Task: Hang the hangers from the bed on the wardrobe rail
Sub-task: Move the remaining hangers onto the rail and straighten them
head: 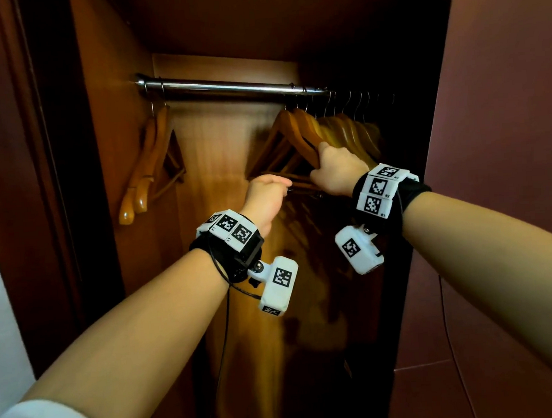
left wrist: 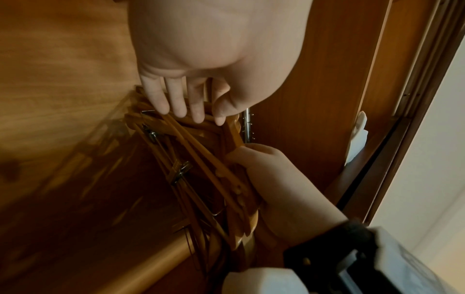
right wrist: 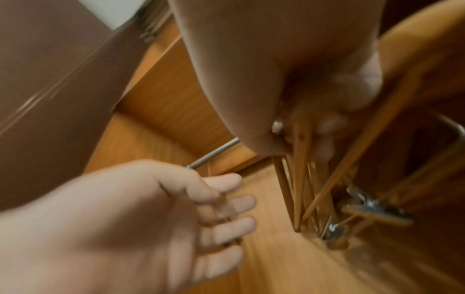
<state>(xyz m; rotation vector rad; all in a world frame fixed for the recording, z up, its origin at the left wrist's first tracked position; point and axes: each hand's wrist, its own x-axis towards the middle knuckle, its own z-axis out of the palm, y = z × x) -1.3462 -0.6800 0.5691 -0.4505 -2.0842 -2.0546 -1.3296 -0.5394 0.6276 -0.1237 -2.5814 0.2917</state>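
Observation:
A chrome wardrobe rail crosses the top of the open wardrobe. Several wooden hangers hang bunched at its right end. My right hand grips the sloping arm of the nearest ones; in the right wrist view its fingers curl round the wooden bars. My left hand is just left of it at the level of the lower bars. In the left wrist view its fingers lie straight against the hangers' bars without closing on them. Two more wooden hangers hang at the rail's left end.
The wardrobe's dark door stands open at the right and its frame rises at the left. The stretch of rail between the two groups of hangers is bare. Metal clips sit on some hanger bars.

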